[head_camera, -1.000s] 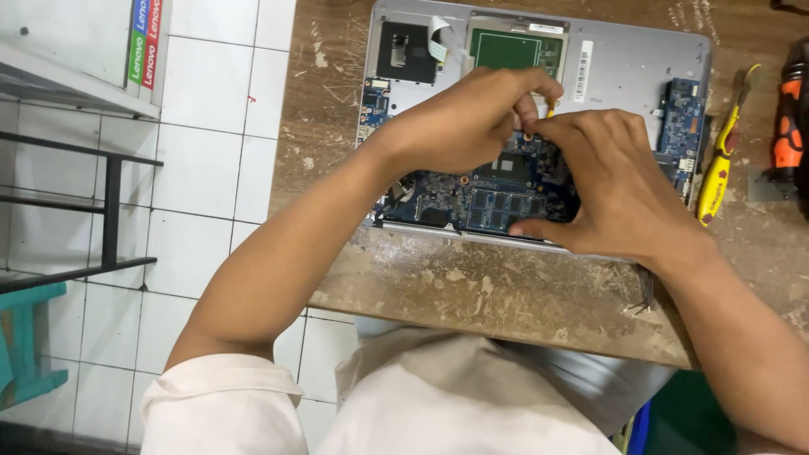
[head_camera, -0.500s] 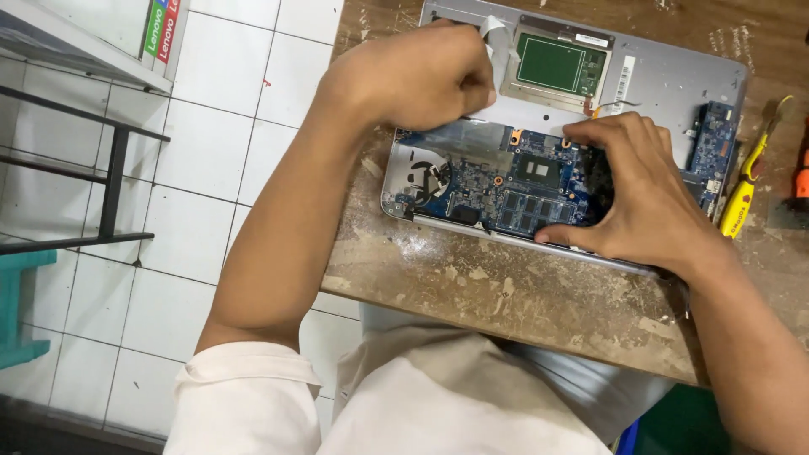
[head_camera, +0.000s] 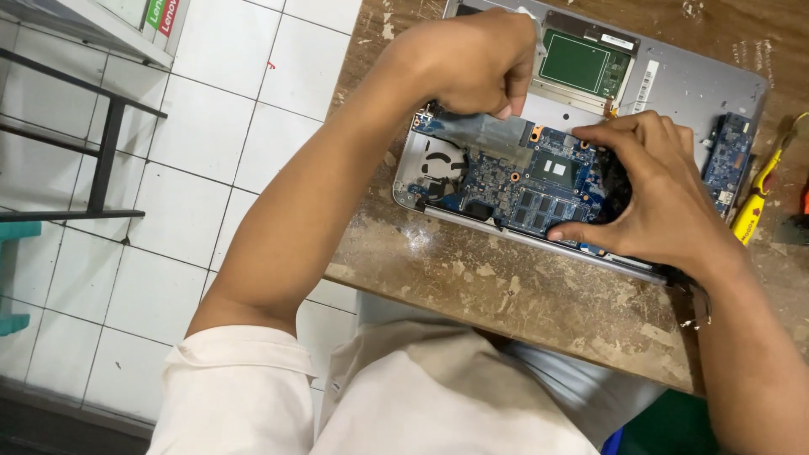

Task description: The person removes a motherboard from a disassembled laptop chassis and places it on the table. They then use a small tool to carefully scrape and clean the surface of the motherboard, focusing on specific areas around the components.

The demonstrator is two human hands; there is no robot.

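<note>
Opened silver laptop shell at the worn wooden surface far edge holds a blue circuit board. Left hand fisted, contents unclear. Right hand pinches the board's right end.

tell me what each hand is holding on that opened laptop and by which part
The right hand grips the blue motherboard by its right end, fingers on top, thumb at the near edge. The left hand is fisted over the laptop's far side; whether it holds anything cannot be told.

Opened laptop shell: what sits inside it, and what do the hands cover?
Inside the opened laptop shell lie a blue circuit board, a fan and a green panel. The right hand hides the board's right part; the left hand covers the upper-left corner.
</note>
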